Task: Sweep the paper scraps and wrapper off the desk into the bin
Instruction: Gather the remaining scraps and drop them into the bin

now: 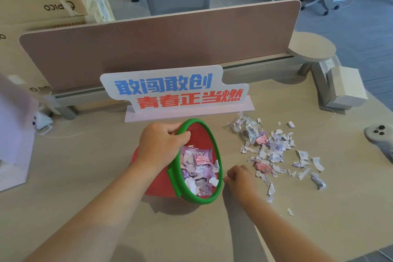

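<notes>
Currently we see left hand (161, 142) fingers curled round rim of tilted bin (200, 134) on desk (95, 176), right hand (239, 176) fingers curled beside bin mouth, contents unclear, paper scraps (276, 151) and wrapper (247, 127) on desk right of bin

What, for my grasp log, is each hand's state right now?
Left hand: gripping the green rim of the tilted red plastic bin.
Right hand: fingers curled, on the pale wooden desk beside the bin's mouth, nothing visibly held.
</notes>
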The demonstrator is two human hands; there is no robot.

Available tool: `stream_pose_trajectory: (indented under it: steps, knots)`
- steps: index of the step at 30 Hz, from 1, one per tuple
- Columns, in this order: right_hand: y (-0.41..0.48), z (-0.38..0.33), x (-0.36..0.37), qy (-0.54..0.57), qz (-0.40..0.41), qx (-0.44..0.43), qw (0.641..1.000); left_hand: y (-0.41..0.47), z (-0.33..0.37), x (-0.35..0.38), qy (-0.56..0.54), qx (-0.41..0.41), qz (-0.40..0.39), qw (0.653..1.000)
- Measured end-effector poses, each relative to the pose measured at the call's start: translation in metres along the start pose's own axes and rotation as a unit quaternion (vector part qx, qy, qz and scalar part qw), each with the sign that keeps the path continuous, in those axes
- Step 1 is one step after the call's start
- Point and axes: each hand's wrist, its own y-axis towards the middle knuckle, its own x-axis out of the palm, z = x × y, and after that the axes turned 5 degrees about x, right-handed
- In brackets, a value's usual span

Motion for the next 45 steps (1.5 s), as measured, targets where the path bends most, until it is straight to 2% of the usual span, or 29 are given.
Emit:
stream_pose_trajectory:
  steps: [4, 6, 9, 11, 12, 15, 17, 19, 22, 24, 25, 27, 30, 34, 37, 39, 41, 43, 45]
  knots:
    - [0.006, -0.003, 0.003, -0.084, -0.017, -0.037, 0.996, 0.0, 0.002, -0.004, -0.017, 0.002, 0.009, 1.0]
    - [0.004, -0.006, 0.0, -0.085, -0.01, -0.033, 0.996, 0.0, 0.002, -0.004, -0.016, -0.001, 0.01, 1.0]
    - [-0.008, -0.023, -0.016, 0.077, 0.091, 0.014, 0.993, -0.001, 0.001, -0.002, -0.018, -0.006, 0.007, 1.0]
    - [-0.021, -0.044, -0.029, 0.187, 0.159, -0.022, 0.969, 0.0, 0.0, 0.0, -0.017, -0.007, 0.006, 1.0]
    - [-0.028, -0.058, -0.036, 0.208, 0.167, -0.059, 0.962, 0.0, -0.001, 0.001, -0.013, -0.006, 0.003, 1.0]
    - [-0.046, -0.091, -0.046, 0.207, 0.095, -0.167, 0.959, 0.0, 0.0, 0.004, -0.001, 0.0, -0.006, 1.0]
    - [-0.046, -0.091, -0.049, 0.213, 0.073, -0.192, 0.955, 0.0, 0.0, 0.004, 0.007, 0.002, -0.012, 1.0]
    - [-0.04, -0.074, -0.053, 0.242, 0.131, -0.152, 0.949, -0.001, -0.001, 0.004, 0.009, 0.006, -0.019, 1.0]
    - [-0.032, -0.029, -0.049, 0.262, 0.197, -0.004, 0.945, -0.001, -0.002, 0.004, 0.012, 0.013, -0.022, 1.0]
    - [-0.027, 0.003, -0.034, 0.177, 0.16, 0.07, 0.969, -0.003, -0.002, 0.005, 0.012, 0.018, -0.019, 1.0]
    - [-0.026, 0.016, -0.024, 0.119, 0.132, 0.08, 0.981, -0.003, -0.001, 0.006, 0.013, 0.022, -0.02, 0.999]
    - [-0.026, 0.03, -0.007, 0.055, 0.105, 0.084, 0.989, -0.005, -0.001, 0.008, 0.015, 0.024, -0.028, 0.999]
    - [-0.027, 0.027, -0.001, 0.08, 0.112, 0.09, 0.986, -0.006, 0.001, 0.01, 0.018, 0.024, -0.037, 0.999]
    - [-0.021, 0.022, 0.007, 0.041, 0.088, 0.051, 0.994, -0.005, 0.0, 0.01, 0.024, 0.027, -0.034, 0.999]
    - [-0.017, 0.025, 0.006, 0.03, 0.079, 0.056, 0.995, -0.006, 0.0, 0.009, 0.018, 0.022, -0.031, 0.999]
    - [-0.021, 0.017, -0.004, 0.093, 0.093, 0.083, 0.988, -0.007, 0.001, 0.008, 0.011, 0.019, -0.033, 0.999]
    - [-0.03, -0.003, -0.019, 0.191, 0.14, 0.091, 0.967, -0.008, 0.001, 0.007, 0.009, 0.019, -0.037, 0.999]
    - [-0.044, -0.032, -0.033, 0.246, 0.172, 0.03, 0.953, -0.008, 0.0, 0.006, 0.011, 0.02, -0.036, 0.999]
    - [-0.059, -0.066, -0.041, 0.269, 0.13, -0.043, 0.953, -0.009, 0.0, 0.007, 0.016, 0.021, -0.033, 0.999]
